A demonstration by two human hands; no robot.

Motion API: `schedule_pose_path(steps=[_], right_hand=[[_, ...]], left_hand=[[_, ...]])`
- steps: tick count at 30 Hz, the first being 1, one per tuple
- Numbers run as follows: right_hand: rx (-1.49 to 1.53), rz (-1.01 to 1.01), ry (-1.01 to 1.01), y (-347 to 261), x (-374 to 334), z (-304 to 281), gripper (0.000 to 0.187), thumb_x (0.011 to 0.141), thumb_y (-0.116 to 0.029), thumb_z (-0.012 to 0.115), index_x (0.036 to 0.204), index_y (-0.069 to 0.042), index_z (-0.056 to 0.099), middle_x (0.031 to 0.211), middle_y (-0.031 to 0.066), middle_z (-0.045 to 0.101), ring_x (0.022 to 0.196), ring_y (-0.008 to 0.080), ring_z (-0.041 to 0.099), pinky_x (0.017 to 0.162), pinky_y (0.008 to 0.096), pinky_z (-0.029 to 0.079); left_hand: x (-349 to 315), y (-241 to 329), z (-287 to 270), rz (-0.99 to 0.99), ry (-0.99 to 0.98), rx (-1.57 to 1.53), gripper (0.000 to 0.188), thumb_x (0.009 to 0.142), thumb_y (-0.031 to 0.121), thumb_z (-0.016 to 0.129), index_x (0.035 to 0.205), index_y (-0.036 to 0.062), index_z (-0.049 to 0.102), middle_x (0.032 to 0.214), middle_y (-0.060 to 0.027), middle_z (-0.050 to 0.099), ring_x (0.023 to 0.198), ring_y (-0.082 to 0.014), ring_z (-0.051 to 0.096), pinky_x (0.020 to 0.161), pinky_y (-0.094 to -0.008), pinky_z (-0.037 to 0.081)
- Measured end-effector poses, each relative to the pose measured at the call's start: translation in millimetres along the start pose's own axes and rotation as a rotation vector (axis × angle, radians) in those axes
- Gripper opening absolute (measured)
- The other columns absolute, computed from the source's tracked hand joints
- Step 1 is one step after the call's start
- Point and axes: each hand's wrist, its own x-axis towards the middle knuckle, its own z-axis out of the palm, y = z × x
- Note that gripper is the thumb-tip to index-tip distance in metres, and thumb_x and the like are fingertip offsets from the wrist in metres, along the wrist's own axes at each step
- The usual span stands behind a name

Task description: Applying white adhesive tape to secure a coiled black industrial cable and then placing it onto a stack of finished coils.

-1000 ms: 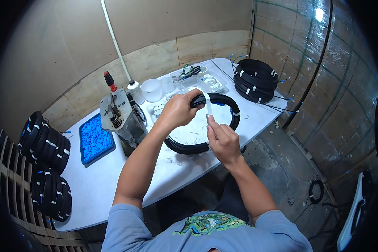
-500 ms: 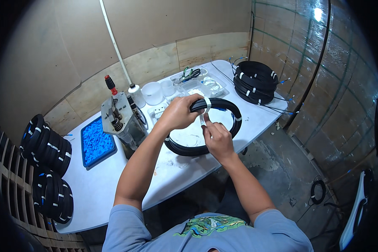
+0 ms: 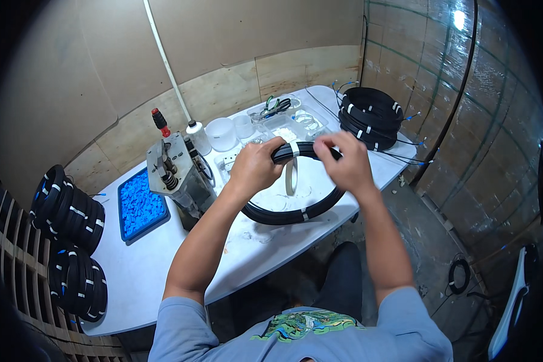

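My left hand (image 3: 256,166) is closed on the upper left of a black cable coil (image 3: 277,217), which is held tilted over the table. Beside its fingertips a white tape band (image 3: 294,148) crosses the coil, and a pale strip (image 3: 291,178) hangs below it inside the ring. Another white band shows on the coil's near side. My right hand (image 3: 348,161) is at the coil's upper right, fingers bent and blurred by motion; whether they grip the cable is unclear. It covers that part of the coil.
Left of the coil stand a metal bench machine (image 3: 174,166) and a blue tray (image 3: 140,232) of small blue pieces. Behind are a white bottle (image 3: 198,137), clear tubs (image 3: 221,134) and trays. Stacked cable coils (image 3: 371,117) sit far right; more coils (image 3: 78,283) line the left edge.
My right hand has left the strip inside the ring and moved up and right to the coil's upper right side. The strip now hangs free. My left hand keeps its hold.
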Motion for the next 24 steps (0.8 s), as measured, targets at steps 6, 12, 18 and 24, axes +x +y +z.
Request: schedule_pose_path(steps=[6, 12, 18, 24], right_hand=[[0.364, 0.467, -1.056, 29.5, 84.7, 1.2, 0.043, 0.105, -0.039, 0.041, 0.134, -0.014, 0.059, 0.096, 0.0061, 0.067, 0.083, 0.0119, 0.061, 0.077, 0.0262, 0.050], [0.621, 0.456, -1.171, 31.6, 86.7, 31.6, 0.039, 0.103, -0.032, 0.048, 0.134, -0.010, 0.057, 0.105, 0.0080, 0.070, 0.089, 0.0129, 0.067, 0.075, 0.0262, 0.054], [0.772, 0.327, -0.827, 34.8, 99.0, 23.0, 0.034, 0.094, -0.014, 0.066, 0.126, -0.005, 0.058, 0.101, 0.0092, 0.071, 0.084, 0.0109, 0.066, 0.069, 0.0235, 0.051], [0.685, 0.214, -0.583, -6.0, 101.0, -5.1, 0.037, 0.093, -0.009, 0.067, 0.125, -0.003, 0.048, 0.096, 0.0133, 0.072, 0.090, 0.0149, 0.068, 0.075, 0.0296, 0.055]], left_hand=[[-2.4, 12.2, 1.0, 0.017, -0.011, 0.046, 0.025, 0.079, 0.021, 0.072, 0.102, 0.0146, 0.068, 0.076, -0.0172, 0.068, 0.072, -0.0393, 0.066, 0.065, -0.0491, 0.053], [-6.0, 9.0, 3.6, 0.036, 0.001, 0.066, 0.034, 0.078, 0.020, 0.073, 0.111, 0.0155, 0.070, 0.080, -0.0178, 0.069, 0.074, -0.0391, 0.067, 0.067, -0.0446, 0.054], [-3.9, 11.8, 3.2, 0.017, -0.006, 0.059, 0.024, 0.079, 0.019, 0.070, 0.103, 0.0144, 0.068, 0.077, -0.0178, 0.068, 0.073, -0.0394, 0.067, 0.066, -0.0480, 0.053], [-0.9, 14.8, 0.8, -0.019, -0.055, 0.069, 0.020, 0.081, 0.020, 0.066, 0.100, 0.0147, 0.066, 0.078, -0.0184, 0.068, 0.074, -0.0396, 0.067, 0.066, -0.0510, 0.053]])
